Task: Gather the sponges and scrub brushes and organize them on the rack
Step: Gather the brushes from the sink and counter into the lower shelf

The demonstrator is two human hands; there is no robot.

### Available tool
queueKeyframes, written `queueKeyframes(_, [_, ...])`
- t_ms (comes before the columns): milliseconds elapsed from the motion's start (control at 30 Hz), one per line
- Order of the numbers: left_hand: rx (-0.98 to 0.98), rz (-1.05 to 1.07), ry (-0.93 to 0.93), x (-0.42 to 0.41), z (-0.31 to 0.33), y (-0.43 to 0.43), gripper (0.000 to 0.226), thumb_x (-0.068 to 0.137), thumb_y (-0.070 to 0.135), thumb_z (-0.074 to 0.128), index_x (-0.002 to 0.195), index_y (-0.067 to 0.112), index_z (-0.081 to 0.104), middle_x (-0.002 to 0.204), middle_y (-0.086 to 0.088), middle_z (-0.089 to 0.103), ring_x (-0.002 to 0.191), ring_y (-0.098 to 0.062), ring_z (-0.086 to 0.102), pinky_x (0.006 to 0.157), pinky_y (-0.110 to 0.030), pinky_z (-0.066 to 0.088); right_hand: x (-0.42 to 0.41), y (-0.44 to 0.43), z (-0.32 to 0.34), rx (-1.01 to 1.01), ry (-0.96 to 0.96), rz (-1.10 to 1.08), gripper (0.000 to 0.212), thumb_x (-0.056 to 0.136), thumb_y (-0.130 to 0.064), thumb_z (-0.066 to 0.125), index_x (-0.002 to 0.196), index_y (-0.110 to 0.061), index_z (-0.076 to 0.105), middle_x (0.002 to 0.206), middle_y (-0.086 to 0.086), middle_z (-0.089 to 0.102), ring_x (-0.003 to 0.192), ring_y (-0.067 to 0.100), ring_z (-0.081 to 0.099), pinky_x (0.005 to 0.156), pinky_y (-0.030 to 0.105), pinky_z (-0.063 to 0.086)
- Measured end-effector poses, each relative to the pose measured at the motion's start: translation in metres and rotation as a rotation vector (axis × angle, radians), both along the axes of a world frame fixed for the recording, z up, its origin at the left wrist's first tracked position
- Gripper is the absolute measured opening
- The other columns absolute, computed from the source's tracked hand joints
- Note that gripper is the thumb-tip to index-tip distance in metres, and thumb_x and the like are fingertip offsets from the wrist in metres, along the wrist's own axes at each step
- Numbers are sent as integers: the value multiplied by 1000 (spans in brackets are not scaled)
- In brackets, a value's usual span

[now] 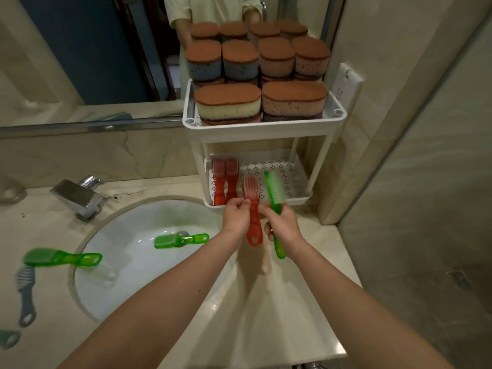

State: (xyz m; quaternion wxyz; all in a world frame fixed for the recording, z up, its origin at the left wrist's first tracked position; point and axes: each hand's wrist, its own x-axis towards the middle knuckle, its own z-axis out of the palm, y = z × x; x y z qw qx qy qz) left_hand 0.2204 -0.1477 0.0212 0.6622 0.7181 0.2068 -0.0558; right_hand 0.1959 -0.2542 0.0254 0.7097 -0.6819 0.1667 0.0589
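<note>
Marble counter (pixel 266 302), white sink basin (pixel 127 275) set in it, faucet (pixel 77 198) behind-left. White two-tier rack (pixel 263 129) stands at back-right against the mirror. Top tier is packed with brown-topped sponges (pixel 227 101), stacked in layers. Lower tier (pixel 279 171) has two red scrub brushes (pixel 225 179) side by side at its left, heads toward the back.

Both hands are in front of the lower tier. Left hand (pixel 235 215) has fingers curled on the neck of a third red brush (pixel 251 189), head over the tier's front edge. Right hand (pixel 282 222) is wrapped round the handle of a green brush (pixel 274 189), head up, tilted left.

Loose: one green brush (pixel 181 240) over the drain, another (pixel 61 258) across the basin's left rim, a grey brush (pixel 25 294) just below it on the counter.
</note>
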Motion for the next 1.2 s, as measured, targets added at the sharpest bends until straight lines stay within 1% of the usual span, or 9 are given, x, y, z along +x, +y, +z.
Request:
queueKeyframes(200, [4, -18, 3, 31, 13, 7, 28, 99, 18, 48, 121, 5, 59, 111, -14, 66, 100, -29, 64, 92, -38, 52, 35, 7, 12, 71, 81, 18, 12, 83, -4, 65, 93, -8, 59, 57, 5, 56, 37, 11, 44, 34, 19, 29])
queueKeyframes(267, [-10, -33, 9, 42, 16, 10, 22, 99, 15, 49, 117, 10, 60, 106, -12, 65, 97, -28, 64, 93, -39, 51, 48, 7, 13, 80, 103, 36, 9, 82, -3, 65, 89, -5, 59, 56, 6, 54, 37, 11, 44, 34, 19, 28])
queueKeyframes(400, [-7, -93, 54, 62, 19, 13, 20, 97, 6, 45, 99, 17, 62, 87, -7, 65, 74, -21, 62, 78, -38, 55, 76, 9, 10, 17, 148, 19, 7, 78, -1, 66, 74, -5, 62, 53, 10, 55, 33, 11, 45, 34, 19, 32])
queueKeyframes(533, [-25, -106, 79, 79, 15, 16, 13, 97, 21, 52, 95, 17, 65, 88, -14, 70, 82, -34, 68, 81, -51, 58, 105, 9, 5, -18, 182, 16, 7, 79, 3, 66, 84, -2, 65, 62, 14, 59, 29, 8, 47, 31, 16, 35])
queueKeyframes(600, [-38, -87, 82, 87, 11, 19, 13, 96, 24, 57, 85, 20, 63, 86, -12, 69, 82, -31, 67, 84, -45, 57, 119, 8, 1, -96, 206, 41, 8, 80, 4, 65, 80, -4, 63, 61, 13, 58, 28, 8, 47, 30, 16, 33])
queueKeyframes(733, [-73, -53, 108, 99, 0, 22, 17, 94, 23, 59, 78, 20, 61, 73, -5, 63, 66, -18, 55, 73, -34, 51, 145, 7, -12, -276, 246, 98, 5, 77, -2, 68, 78, -6, 64, 61, 12, 60, 29, 9, 48, 32, 16, 33])
queueKeyframes(867, [-87, -34, 136, 100, -7, 21, 17, 96, 25, 58, 79, 25, 57, 83, -7, 67, 77, -21, 62, 83, -39, 54, 157, 7, -22, -343, 285, 166, 9, 76, 2, 66, 84, -1, 66, 59, 12, 61, 31, 12, 50, 35, 18, 36])
queueKeyframes(1000, [-95, -41, 144, 100, -7, 22, 20, 98, 23, 55, 78, 25, 53, 88, -14, 59, 82, -24, 53, 76, -37, 45, 163, 11, -25, -370, 284, 169, 9, 75, 2, 68, 75, -5, 62, 56, 10, 60, 34, 12, 51, 37, 20, 39])
queueKeyframes(1200, [-59, -70, 166, 97, -9, 25, 15, 93, 17, 59, 79, 22, 57, 66, -3, 56, 62, -18, 51, 69, -32, 43, 161, 16, -28, -399, 264, 169, 11, 79, -7, 67, 90, -6, 64, 69, 8, 62, 51, 16, 55, 41, 20, 38])
